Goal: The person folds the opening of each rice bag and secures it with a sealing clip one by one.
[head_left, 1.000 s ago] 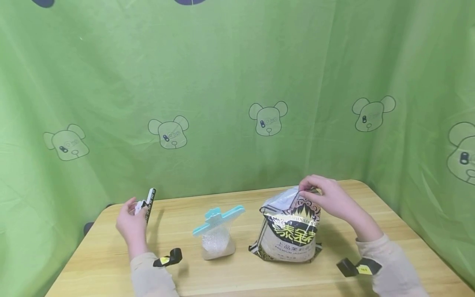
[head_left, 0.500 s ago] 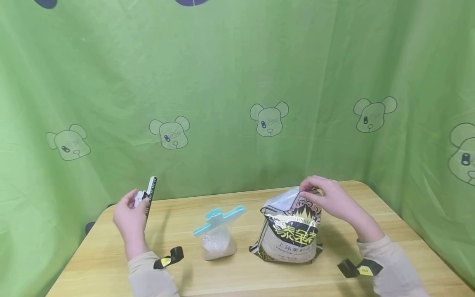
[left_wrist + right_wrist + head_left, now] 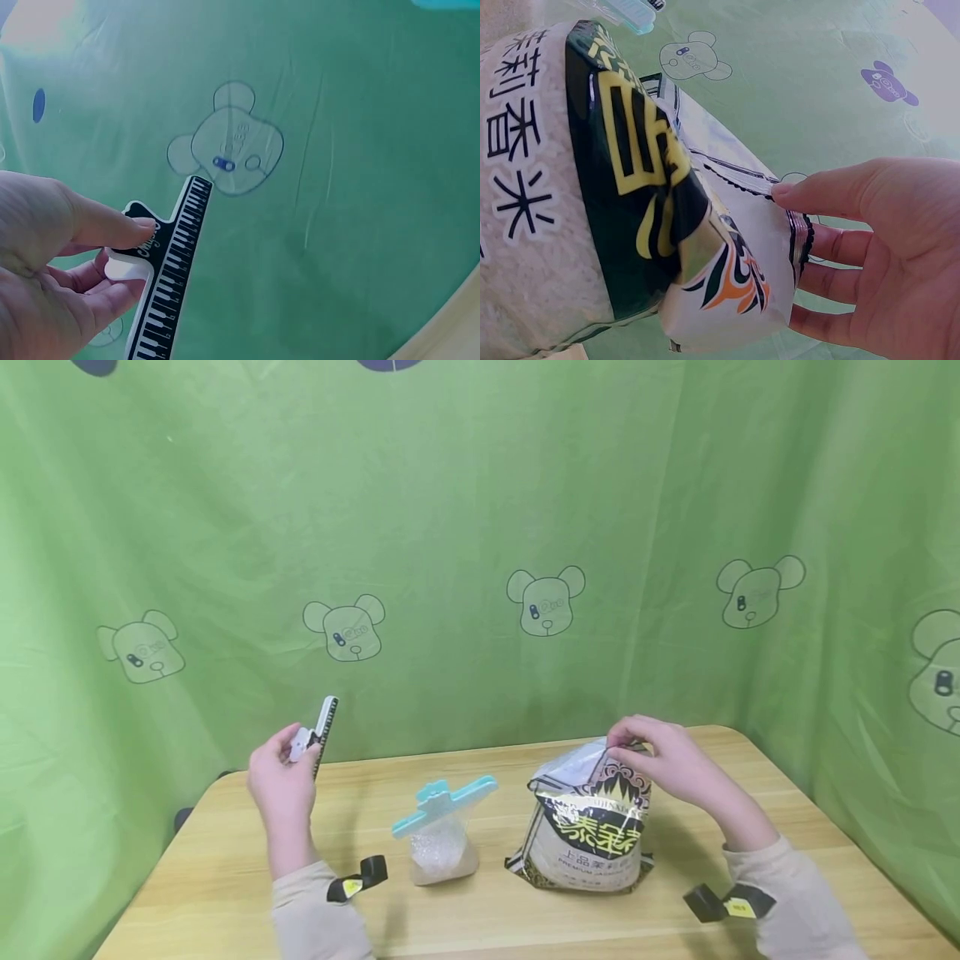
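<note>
In my left hand [image 3: 283, 781] I pinch a clip [image 3: 169, 277] with a black-and-white piano-key pattern, thumb on its dark tab and fingers behind. It is raised above the left part of the table, its long bar pointing up. My right hand [image 3: 667, 760] pinches the top edge of a rice bag [image 3: 592, 852] between thumb and fingers. The bag stands upright on the table, its upper part folded and slack. Through its clear side the right wrist view shows white grains. The ends of the fingers behind the bag's edge are partly hidden.
Between the hands stands a small clear bag [image 3: 442, 856] of pale grains, closed across its top by a turquoise clip [image 3: 442, 806]. All of this is on a wooden table [image 3: 465, 927]. A green curtain [image 3: 450, 485] with bear-head prints hangs behind.
My left hand has risen and shifted a little to the right, carrying the piano-key clip up from near the table. The right hand keeps its hold on the rice bag.
</note>
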A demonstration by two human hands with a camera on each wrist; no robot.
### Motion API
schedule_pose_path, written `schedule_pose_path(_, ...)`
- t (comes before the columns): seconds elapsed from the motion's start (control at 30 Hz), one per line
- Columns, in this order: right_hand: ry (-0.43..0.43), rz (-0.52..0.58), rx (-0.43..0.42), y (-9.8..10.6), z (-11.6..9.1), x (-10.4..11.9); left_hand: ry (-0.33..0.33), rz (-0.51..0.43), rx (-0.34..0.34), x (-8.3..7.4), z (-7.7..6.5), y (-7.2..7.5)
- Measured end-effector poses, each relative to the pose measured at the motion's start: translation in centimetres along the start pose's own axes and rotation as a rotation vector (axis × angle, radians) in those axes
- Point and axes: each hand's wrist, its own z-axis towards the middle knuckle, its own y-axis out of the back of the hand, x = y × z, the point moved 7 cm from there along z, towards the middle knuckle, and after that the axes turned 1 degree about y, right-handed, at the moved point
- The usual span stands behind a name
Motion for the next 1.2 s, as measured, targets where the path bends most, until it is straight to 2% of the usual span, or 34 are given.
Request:
schedule_pose_path(0.3,0.008,-0.010,-0.001,0.0,0.0,0.0,-0.074,0.008,0.003,-1.7,-0.8,-1.0)
schedule_pose_path(0.7,0.007,0.002,0.000,0.0,0.0,-0.1,-0.175,-0.038,0.103,-4.4,-2.4,-3.3)
schedule_pose_path(1.2,0.004,0.013,0.006,-0.1,0.0,-0.1,-0.279,-0.011,0.154,-6.6,-4.3,-6.4)
